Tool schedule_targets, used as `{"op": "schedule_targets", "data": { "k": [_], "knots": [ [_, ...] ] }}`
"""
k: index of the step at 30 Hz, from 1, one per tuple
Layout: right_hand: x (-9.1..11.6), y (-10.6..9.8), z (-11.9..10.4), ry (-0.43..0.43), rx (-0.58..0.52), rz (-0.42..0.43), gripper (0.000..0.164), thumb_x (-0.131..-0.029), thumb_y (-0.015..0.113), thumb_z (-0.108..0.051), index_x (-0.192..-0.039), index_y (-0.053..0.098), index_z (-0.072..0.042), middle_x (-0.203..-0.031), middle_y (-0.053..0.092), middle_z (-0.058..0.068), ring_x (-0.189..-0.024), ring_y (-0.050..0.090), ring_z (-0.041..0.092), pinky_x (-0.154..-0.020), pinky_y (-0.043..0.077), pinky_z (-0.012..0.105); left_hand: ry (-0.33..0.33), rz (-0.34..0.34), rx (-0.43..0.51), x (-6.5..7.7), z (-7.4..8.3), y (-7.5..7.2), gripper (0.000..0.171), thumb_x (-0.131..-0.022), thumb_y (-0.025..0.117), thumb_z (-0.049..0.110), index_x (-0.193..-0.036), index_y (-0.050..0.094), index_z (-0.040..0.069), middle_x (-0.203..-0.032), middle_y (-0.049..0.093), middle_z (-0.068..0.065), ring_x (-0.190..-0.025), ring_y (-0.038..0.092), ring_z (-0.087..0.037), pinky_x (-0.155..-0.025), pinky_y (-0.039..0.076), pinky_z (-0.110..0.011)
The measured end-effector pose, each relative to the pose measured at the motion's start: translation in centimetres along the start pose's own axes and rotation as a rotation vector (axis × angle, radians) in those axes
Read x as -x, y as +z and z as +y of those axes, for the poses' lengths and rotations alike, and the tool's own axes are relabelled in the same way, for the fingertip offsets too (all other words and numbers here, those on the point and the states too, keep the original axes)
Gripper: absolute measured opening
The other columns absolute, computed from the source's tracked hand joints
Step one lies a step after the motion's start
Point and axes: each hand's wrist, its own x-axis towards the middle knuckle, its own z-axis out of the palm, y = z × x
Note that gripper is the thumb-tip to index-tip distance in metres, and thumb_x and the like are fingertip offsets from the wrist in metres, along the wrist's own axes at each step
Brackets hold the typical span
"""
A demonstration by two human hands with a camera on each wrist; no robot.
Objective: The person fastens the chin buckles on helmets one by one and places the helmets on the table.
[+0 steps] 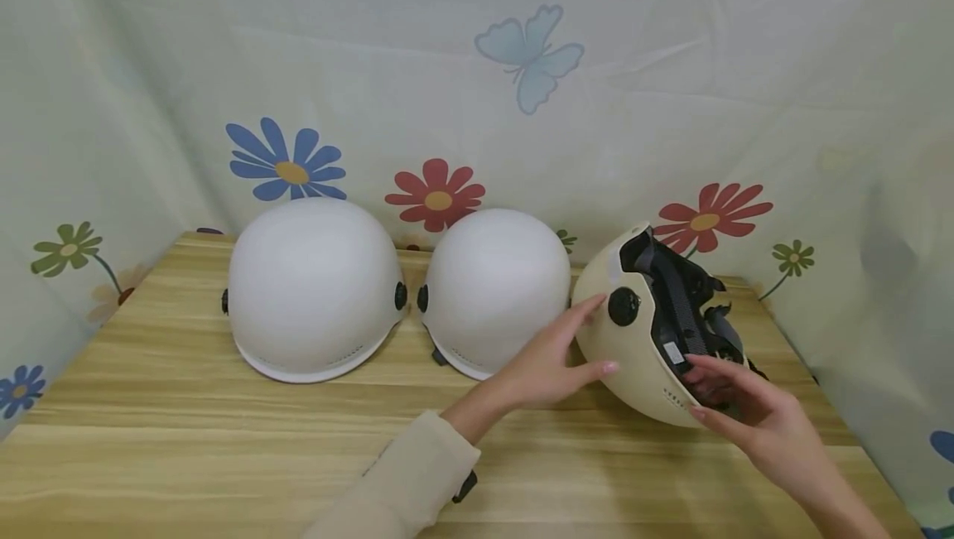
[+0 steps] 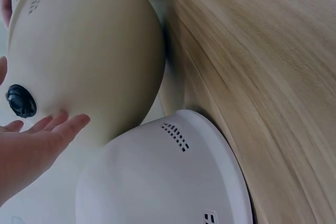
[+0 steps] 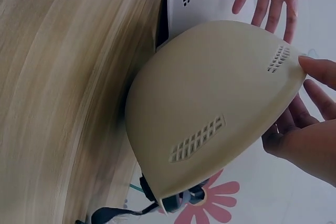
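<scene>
A cream helmet (image 1: 626, 373) lies tilted at the right of the table, its black-lined inside facing right and a round black knob (image 1: 623, 306) on its side. My right hand (image 1: 775, 431) pinches its rim, thumb on the outer shell and fingers inside, as the right wrist view also shows. At the helmet's left side is my left hand (image 1: 547, 361), fingers extended and thumb spread; in the left wrist view its fingertips lie close to the shell near the knob, and contact is hard to tell. Just left of it stands a white helmet (image 1: 495, 291), dome up.
Another white helmet (image 1: 313, 291) stands dome up further left on the wood-grain table (image 1: 186, 456). Behind the table hangs a pale curtain (image 1: 358, 42) printed with flowers and a butterfly. A dark strap (image 3: 113, 213) trails from the cream helmet.
</scene>
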Motion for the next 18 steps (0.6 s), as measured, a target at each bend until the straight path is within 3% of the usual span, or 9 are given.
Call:
{"op": "schedule_targets", "data": {
  "k": [6,12,16,18],
  "knots": [
    [0.1,0.6,0.1,-0.054,0.017,-0.035,0.059,-0.065,0.066,0.024,-0.119,0.052,0.007,-0.098,0.060,0.005,-0.086,0.055,0.009,-0.073,0.045,0.014,-0.015,0.002,0.023,0.0,-0.3,0.0,0.072,-0.088,0.061,0.032,-0.146,0.019,0.019,-0.142,0.035,-0.006,-0.124,0.041,-0.017,-0.101,0.033,-0.035],
    [0.5,1.4,0.4,0.003,0.080,-0.050,0.060,-0.065,0.070,0.018,-0.120,0.055,-0.001,-0.096,0.061,0.005,-0.086,0.053,0.006,-0.073,0.044,0.013,-0.019,0.067,0.013,-0.1,-0.5,0.0,0.066,-0.088,0.061,0.030,-0.143,0.028,0.016,-0.132,0.041,-0.008,-0.115,0.046,-0.018,-0.086,0.044,-0.029],
    [0.8,1.9,0.7,0.016,0.115,-0.061,0.058,-0.066,0.072,0.014,-0.119,0.057,-0.005,-0.096,0.061,0.005,-0.085,0.054,0.006,-0.073,0.043,0.012,-0.033,0.116,0.015,-0.2,-0.4,0.3,0.063,-0.086,0.064,0.030,-0.140,0.035,0.016,-0.124,0.043,-0.008,-0.100,0.048,-0.018,-0.077,0.043,-0.024],
    [0.9,2.2,0.8,0.008,0.127,-0.051,0.058,-0.066,0.073,0.013,-0.118,0.058,-0.006,-0.095,0.061,0.005,-0.084,0.054,0.006,-0.073,0.043,0.012,-0.043,0.144,0.012,-0.2,-0.4,0.5,0.060,-0.085,0.065,0.030,-0.137,0.040,0.015,-0.123,0.042,-0.009,-0.099,0.048,-0.020,-0.078,0.042,-0.024]
  ]
}}
